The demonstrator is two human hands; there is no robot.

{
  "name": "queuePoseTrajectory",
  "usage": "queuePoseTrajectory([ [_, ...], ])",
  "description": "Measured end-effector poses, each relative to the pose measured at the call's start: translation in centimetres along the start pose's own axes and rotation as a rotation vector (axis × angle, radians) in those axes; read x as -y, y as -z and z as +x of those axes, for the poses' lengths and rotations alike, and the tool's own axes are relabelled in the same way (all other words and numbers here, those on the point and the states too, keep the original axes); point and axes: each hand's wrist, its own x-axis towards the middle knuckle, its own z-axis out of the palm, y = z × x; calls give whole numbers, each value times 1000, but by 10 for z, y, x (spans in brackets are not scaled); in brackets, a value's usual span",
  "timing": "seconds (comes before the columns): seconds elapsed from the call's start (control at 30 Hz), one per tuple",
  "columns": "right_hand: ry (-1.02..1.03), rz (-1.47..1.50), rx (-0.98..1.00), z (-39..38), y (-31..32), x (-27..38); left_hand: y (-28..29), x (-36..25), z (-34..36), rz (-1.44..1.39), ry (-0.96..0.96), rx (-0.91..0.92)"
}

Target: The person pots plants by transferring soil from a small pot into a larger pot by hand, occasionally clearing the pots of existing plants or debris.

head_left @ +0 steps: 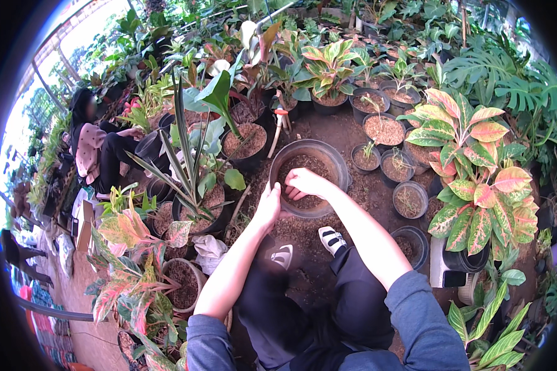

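Note:
A wide dark plant pot (338, 162) stands on the ground in front of my feet, with brown soil (298, 164) in it. Against its left rim is my left hand (268, 208), thumb up along the edge and the other fingers mostly out of sight on the outer wall. My right hand (305, 184) reaches inside over the near part of the soil. Its fingers are bent down and drawn together; whatever lies between them is too small to make out.
Small pots of seedlings (397, 166) line the right side, beside a large pink-green leafy plant (476, 179). An empty-looking black pot (410, 246) sits near my right knee. Left are a spiky potted plant (189, 154) and a white bag (210, 252). Another person (99, 145) sits far left.

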Motion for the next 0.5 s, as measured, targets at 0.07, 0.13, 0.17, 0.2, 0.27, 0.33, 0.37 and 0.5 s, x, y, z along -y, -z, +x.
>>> queuePoseTrajectory([
  [0.07, 96, 37, -62, 0, -1, 6, 4, 1, 0, -24, -7, -26],
  [0.13, 146, 92, -80, -3, -2, 11, 12, 8, 7, 8, -82, -21],
  [0.17, 103, 36, 14, -1, -2, 9, 14, 10, 10, 23, -121, -18],
  [0.2, 60, -21, 108, 1, -4, 6, 17, 13, 11, 5, -78, -34],
  [0.27, 46, -98, 172, -4, -4, 5, 7, -1, 1, -31, 20, -53],
  [0.33, 95, -10, 102, -7, -4, 12, 9, -2, -1, -63, 2, -48],
  [0.37, 120, 33, 72, -9, -7, 18, 12, -2, -2, -79, -9, -51],
  [0.5, -47, -114, 261, -12, 3, 8, 9, -5, 0, -72, -2, -66],
])
